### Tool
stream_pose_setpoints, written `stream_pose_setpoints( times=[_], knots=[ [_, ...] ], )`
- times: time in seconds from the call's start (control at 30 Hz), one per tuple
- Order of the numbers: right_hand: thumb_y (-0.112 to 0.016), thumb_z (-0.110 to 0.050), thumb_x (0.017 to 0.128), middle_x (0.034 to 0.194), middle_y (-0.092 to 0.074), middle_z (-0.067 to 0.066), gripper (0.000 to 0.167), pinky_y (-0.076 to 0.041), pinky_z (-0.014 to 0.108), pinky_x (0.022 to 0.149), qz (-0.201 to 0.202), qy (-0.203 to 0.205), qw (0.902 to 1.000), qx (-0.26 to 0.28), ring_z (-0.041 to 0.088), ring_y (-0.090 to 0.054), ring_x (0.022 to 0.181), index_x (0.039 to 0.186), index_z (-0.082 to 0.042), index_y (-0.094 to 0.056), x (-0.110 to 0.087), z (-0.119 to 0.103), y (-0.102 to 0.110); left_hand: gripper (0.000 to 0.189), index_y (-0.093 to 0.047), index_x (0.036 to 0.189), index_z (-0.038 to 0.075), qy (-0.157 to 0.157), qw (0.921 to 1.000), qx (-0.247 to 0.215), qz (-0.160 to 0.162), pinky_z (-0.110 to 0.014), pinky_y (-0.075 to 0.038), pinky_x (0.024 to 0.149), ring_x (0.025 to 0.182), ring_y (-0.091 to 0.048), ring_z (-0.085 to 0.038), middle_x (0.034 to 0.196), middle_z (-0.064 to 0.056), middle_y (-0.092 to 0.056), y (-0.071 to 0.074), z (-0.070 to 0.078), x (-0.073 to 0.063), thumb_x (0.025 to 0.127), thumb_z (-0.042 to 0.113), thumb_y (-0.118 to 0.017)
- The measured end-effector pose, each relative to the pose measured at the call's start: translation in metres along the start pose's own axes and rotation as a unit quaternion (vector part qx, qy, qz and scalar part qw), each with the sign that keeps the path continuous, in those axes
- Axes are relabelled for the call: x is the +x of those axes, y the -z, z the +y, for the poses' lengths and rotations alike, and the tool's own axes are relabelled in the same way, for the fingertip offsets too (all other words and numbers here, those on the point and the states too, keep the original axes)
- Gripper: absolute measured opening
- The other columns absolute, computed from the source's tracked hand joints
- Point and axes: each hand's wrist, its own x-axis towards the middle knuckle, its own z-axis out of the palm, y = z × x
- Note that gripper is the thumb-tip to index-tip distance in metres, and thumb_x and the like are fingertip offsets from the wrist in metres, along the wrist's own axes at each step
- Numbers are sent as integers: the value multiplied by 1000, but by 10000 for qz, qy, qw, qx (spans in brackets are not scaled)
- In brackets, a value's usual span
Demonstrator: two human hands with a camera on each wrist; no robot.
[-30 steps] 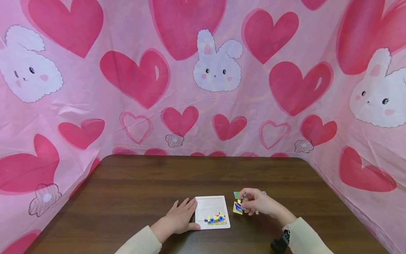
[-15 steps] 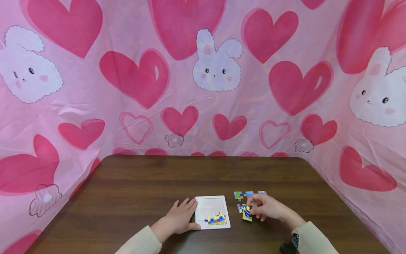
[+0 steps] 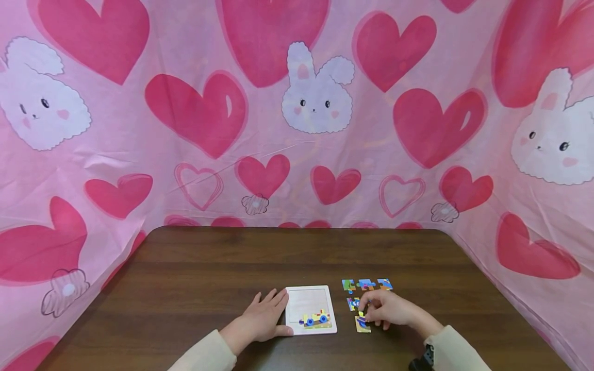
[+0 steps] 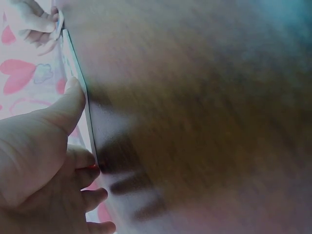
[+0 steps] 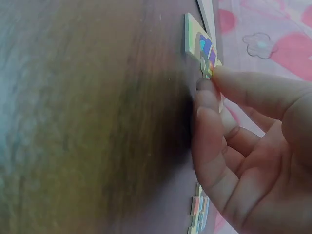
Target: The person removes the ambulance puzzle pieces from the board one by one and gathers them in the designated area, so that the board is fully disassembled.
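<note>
A white puzzle tray (image 3: 308, 299) lies on the dark wooden table, with joined pieces showing a yellow vehicle with blue wheels (image 3: 317, 320) along its lower right inside. My left hand (image 3: 265, 317) rests on the tray's left edge, fingers spread and straight, the thumb on its lower left corner. To the right of the tray my right hand (image 3: 389, 310) pinches a jigsaw puzzle piece (image 3: 363, 325) between thumb and forefinger. In the right wrist view this puzzle piece (image 5: 199, 41) looks thick-edged, yellowish with a blue and purple print, close to the tabletop.
Several loose puzzle pieces lie beyond my right hand: a green one (image 3: 348, 285), a blue one (image 3: 366, 284) and another blue one (image 3: 384, 284). A further piece (image 3: 351, 304) sits left of the fingers. The hand hides part of this area. A pink curtain (image 3: 260, 144) surrounds the table (image 3: 223, 268).
My right hand has drawn the pinched puzzle piece from the loose group toward the table's near side, slightly to the right. My left hand and the tray have stayed put.
</note>
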Motion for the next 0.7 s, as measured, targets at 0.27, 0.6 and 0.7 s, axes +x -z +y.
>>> stream_pose_setpoints(
  times=[0.27,0.6,0.7],
  knots=[
    [-62,-2,84,59,-50,-1,6,-41,22,39,-101,34,9996,-246,11,-47,50,87,1,-58,3,-5,-2,78,-40,138,3,8,10000,-55,-1,-55,-21,101,131,-29,-30,144,-10,-34,-1,0,0,81,54,-59],
    [-59,3,82,61,-49,1,6,-42,23,40,-1,-67,9998,-199,11,-47,49,82,-1,-55,4,-5,-4,79,-40,138,4,0,10000,-38,-27,-55,-22,101,132,-29,-30,145,-9,-34,-2,-1,1,81,55,-58],
    [-59,4,81,61,-50,1,6,-42,24,40,28,-92,9998,-201,12,-47,48,82,0,-54,5,-4,-4,79,-40,138,4,3,10000,-42,-23,-55,-22,101,132,-29,-30,144,-9,-34,-2,-1,1,81,55,-59]
  ],
)
